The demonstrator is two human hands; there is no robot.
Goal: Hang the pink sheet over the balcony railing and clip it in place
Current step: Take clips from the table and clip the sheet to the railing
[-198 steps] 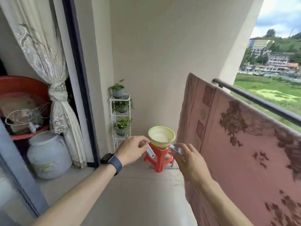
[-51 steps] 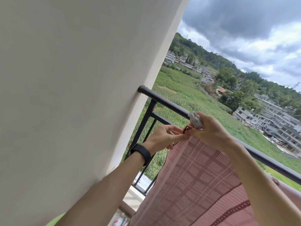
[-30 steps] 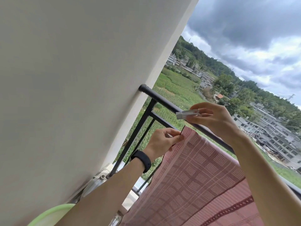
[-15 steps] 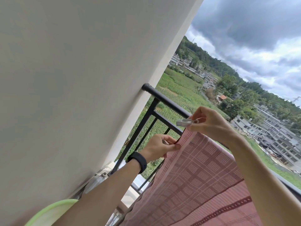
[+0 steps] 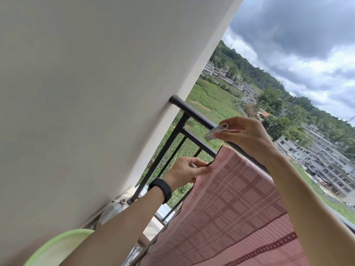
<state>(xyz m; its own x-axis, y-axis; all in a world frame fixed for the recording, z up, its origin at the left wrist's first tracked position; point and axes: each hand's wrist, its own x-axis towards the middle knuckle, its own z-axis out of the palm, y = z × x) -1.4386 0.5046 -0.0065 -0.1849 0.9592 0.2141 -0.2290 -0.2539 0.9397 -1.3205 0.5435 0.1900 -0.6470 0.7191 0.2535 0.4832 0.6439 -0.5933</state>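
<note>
The pink checked sheet [image 5: 236, 212] hangs over the black balcony railing [image 5: 194, 115], its left edge near the wall end of the rail. My left hand [image 5: 187, 170] pinches that edge of the sheet just below the rail; it also seems to hold a small pale object, partly hidden. My right hand [image 5: 247, 136] is above the rail and pinches a white clothes clip [image 5: 216, 132], which points left and hovers just over the sheet's top corner without touching it.
A beige wall [image 5: 96, 93] fills the left, where the rail ends. A light green basin rim [image 5: 55, 248] shows at the bottom left. Vertical railing bars [image 5: 167, 148] stand left of the sheet. Beyond the rail lie fields and buildings far below.
My right hand has lifted the clip a little above the sheet's corner and turned it. My left hand keeps its pinch on the sheet's edge. The view has shifted slightly.
</note>
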